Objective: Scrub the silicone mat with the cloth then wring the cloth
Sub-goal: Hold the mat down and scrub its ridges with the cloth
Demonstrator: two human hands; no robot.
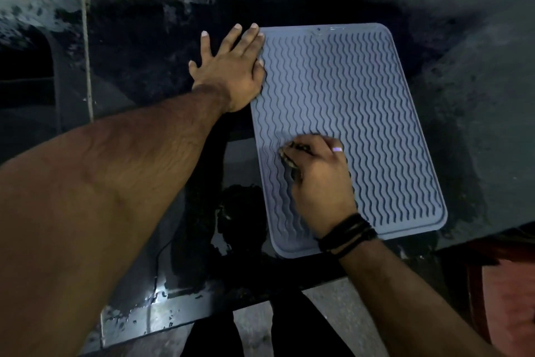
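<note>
**A:** Silicone mat (347,113) first: where does it lie? I make it flat on the dark wet worktop (162,38), its near edge close to the worktop's front lip.

**B:** Yes, grey, with wavy ridges running from its near edge to its far one. Nearest on the mat is the right hand (318,180), over the near-left part. Its grip is clamped on the cloth (292,154), a dark bunched thing that barely shows from under the fingers on the side towards the mat's left edge.

**A:** So scrubbing is the step in hand, I would judge, and wringing is not yet begun.

**B:** Agreed. To do it well, I would press the cloth flat and stroke along the ridges, so that it reaches into the grooves between them. Working from the mat's near-left part outward to the right edge and then the far corners would leave no strip missed.

**A:** And the other hand?

**B:** Farther off, at the mat's far-left edge, the left hand (231,67) lies with fingers spread and straight. The hand's grip is apart, holding nothing, with the thumb side resting against the mat's rim and the rest on the worktop.

**A:** A wet worktop could let the mat slide.

**B:** Likely. That hand should bear down on the rim itself to pin it while the cloth rubs.
</note>
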